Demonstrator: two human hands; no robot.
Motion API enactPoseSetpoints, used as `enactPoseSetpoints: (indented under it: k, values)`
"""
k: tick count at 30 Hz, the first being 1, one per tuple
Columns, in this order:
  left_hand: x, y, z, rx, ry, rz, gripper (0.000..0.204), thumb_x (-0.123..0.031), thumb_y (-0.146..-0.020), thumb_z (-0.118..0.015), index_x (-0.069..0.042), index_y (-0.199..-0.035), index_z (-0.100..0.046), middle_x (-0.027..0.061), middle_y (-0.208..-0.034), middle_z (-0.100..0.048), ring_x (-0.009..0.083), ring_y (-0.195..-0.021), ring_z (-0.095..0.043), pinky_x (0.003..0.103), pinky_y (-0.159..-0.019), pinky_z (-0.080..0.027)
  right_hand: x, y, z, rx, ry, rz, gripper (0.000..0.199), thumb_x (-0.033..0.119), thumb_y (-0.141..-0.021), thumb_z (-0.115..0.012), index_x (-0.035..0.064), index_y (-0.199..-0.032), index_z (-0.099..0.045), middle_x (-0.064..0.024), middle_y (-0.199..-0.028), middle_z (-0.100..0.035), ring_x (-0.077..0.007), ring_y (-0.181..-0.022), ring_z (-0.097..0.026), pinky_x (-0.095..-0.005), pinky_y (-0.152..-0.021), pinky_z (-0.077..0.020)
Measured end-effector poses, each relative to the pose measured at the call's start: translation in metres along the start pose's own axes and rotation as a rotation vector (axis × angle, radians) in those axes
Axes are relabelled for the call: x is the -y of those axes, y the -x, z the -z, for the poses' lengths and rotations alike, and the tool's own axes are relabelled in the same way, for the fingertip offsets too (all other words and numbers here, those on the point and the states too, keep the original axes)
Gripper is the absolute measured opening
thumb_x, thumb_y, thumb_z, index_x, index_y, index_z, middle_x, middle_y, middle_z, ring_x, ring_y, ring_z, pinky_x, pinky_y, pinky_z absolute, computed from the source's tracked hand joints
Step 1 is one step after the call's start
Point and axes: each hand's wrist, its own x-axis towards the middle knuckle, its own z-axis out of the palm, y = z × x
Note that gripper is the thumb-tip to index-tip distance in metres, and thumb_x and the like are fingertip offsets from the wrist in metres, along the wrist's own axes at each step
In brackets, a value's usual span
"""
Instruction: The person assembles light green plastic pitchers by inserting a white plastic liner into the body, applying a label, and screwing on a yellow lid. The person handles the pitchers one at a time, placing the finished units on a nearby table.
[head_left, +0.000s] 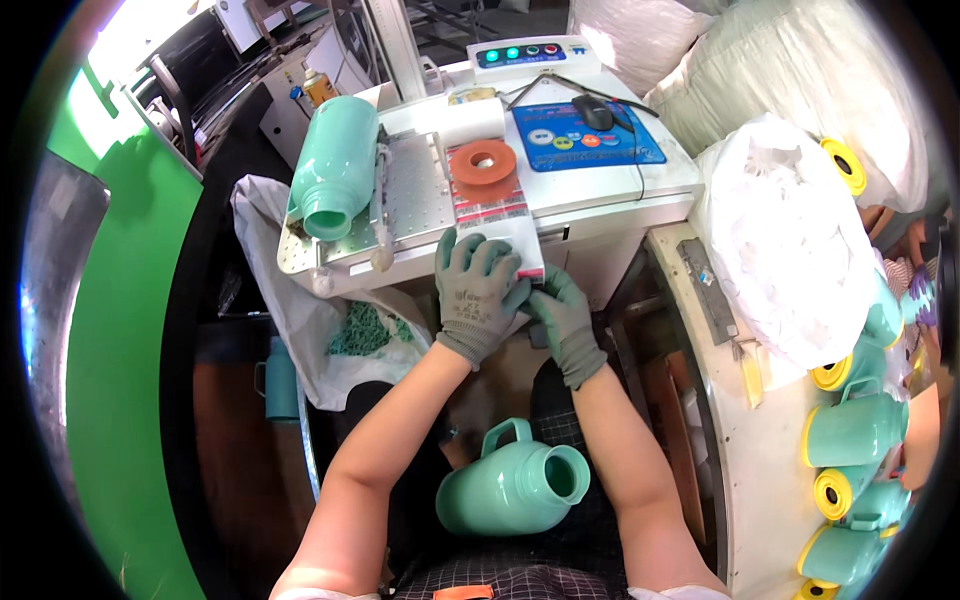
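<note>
Grey-green work gloves cover both my hands. My left hand (474,294) bends its fingers over the near end of a label sheet (522,240) at the machine's front edge, its thumb below the sheet's corner. My right hand (565,322) is closed at that same corner, beside the left thumb; the pinched fingertips are partly hidden. The sheet is white with red stripes, and an orange tape roll (484,172) lies flat on it. On my lap rests a mint-green vacuum jug (500,492), tilted, its mouth open toward the right.
Another mint-green jug (338,160) lies on the perforated plate (420,190) at left. A mouse (592,112) sits on a blue pad (560,150), behind which is a button panel (530,54). At right are a white sack (785,250) and several jugs with yellow bases (845,430).
</note>
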Motion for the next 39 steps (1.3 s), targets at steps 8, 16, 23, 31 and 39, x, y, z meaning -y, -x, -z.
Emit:
enactPoseSetpoints:
  k: [8,16,23,31,39]
  values:
    - [-0.003,0.001,-0.020,-0.062,0.041,0.054,0.024,-0.026,-0.076,-0.083,-0.014,-0.094,-0.072,0.0038,-0.107,-0.069,0.0314,-0.107,-0.062,0.057,-0.114,-0.040,0.002,0.000,0.008,-0.010,0.171,0.001,0.040,-0.005,-0.094,-0.062,0.0030,-0.133,-0.064,-0.0034,-0.101,-0.070,-0.0081,-0.083,-0.064,-0.0235,-0.069,-0.0523]
    - [0.000,-0.001,-0.021,-0.065,0.038,0.026,0.021,-0.022,-0.076,-0.083,-0.015,-0.091,-0.070,0.0020,-0.105,-0.068,0.0305,-0.109,-0.062,0.056,-0.112,-0.042,-0.004,-0.002,0.004,-0.015,0.190,0.067,0.041,-0.004,-0.092,-0.060,0.0020,-0.133,-0.062,-0.0027,-0.097,-0.068,-0.0071,-0.075,-0.059,-0.0235,-0.063,-0.0488]
    - [-0.035,0.028,0.034,-0.057,0.229,0.092,0.026,-0.009,-0.075,-0.086,-0.012,-0.093,-0.068,0.0085,-0.111,-0.069,0.0352,-0.112,-0.062,0.054,-0.110,-0.043,0.007,0.018,0.007,-0.213,0.131,0.271,0.050,-0.001,-0.093,-0.061,0.0061,-0.142,-0.056,-0.0043,-0.099,-0.068,-0.0076,-0.078,-0.059,-0.0241,-0.065,-0.0501]
    - [-0.120,0.157,0.129,0.151,1.122,0.728,0.022,0.003,-0.082,-0.085,-0.005,-0.101,-0.077,0.0110,-0.094,-0.078,0.0219,-0.084,-0.074,0.034,-0.074,-0.058,0.120,0.236,0.051,0.027,0.614,-0.393,0.033,0.022,-0.112,-0.055,0.0002,-0.133,-0.067,-0.0069,-0.089,-0.073,-0.0114,-0.067,-0.067,-0.0258,-0.058,-0.0528]
    - [-0.156,0.119,0.149,0.329,1.320,-0.007,0.019,-0.012,-0.086,-0.083,-0.006,-0.103,-0.077,0.0090,-0.097,-0.075,0.0282,-0.088,-0.074,0.038,-0.079,-0.059,0.096,0.326,0.046,-0.027,0.502,-0.576,0.087,0.041,-0.099,-0.070,-0.0057,-0.164,-0.036,-0.0211,-0.147,-0.061,-0.0242,-0.133,-0.060,-0.0378,-0.114,-0.0471]
